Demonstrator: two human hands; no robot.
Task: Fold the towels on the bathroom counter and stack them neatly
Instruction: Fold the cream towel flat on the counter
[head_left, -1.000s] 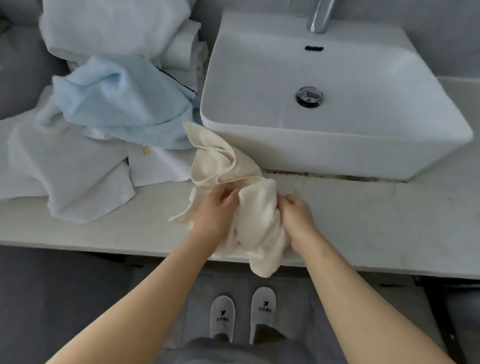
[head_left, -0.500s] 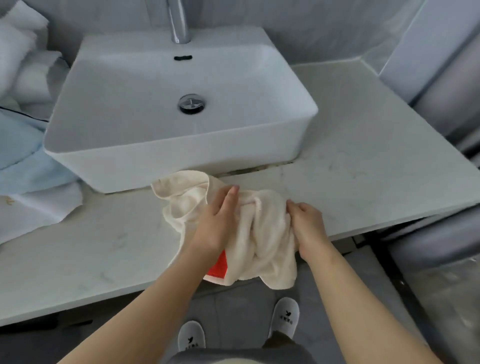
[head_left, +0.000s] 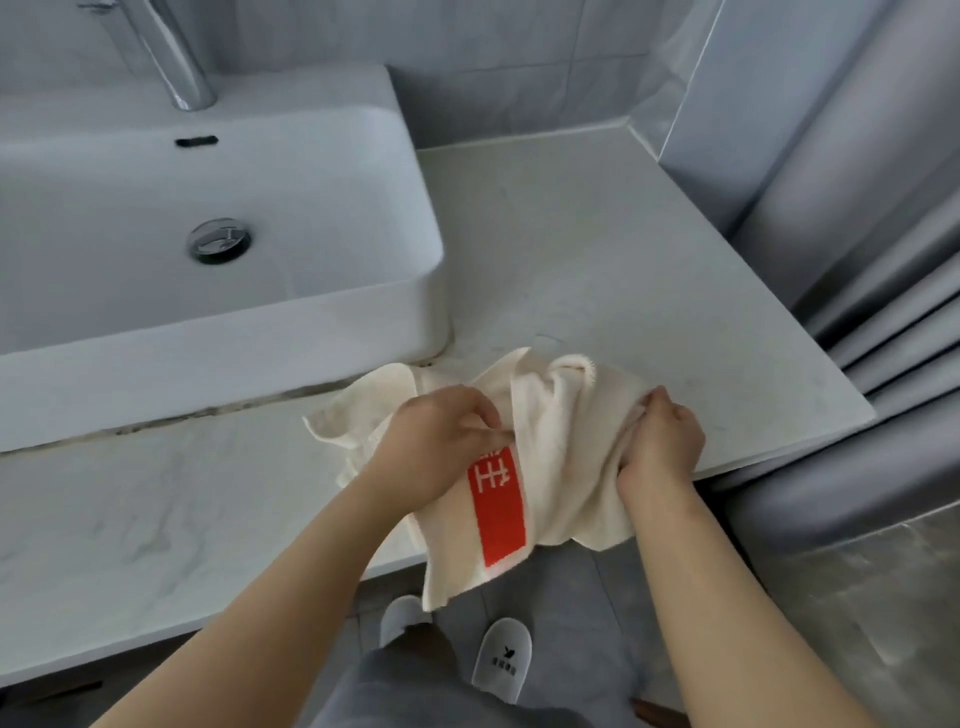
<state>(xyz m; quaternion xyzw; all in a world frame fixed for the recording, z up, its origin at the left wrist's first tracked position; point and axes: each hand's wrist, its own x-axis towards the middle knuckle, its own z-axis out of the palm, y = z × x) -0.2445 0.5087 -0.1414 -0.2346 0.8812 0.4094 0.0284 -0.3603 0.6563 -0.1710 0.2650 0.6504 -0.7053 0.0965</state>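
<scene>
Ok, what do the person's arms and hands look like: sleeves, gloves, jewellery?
The left forearm and right forearm are bare, no sleeves in view. The left hand and right hand wear no gloves; no ring, watch or bracelet shows.

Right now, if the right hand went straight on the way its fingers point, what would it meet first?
The cream towel it pinches: the right hand points up-left into the bunched folds. Beyond those, probably the sink corner, though depth is unclear.

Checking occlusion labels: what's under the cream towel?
Under the cream towel is the counter. Its red-striped end hangs past the front edge, above the floor. Whatever lies beneath the bunched part is covered.
</scene>
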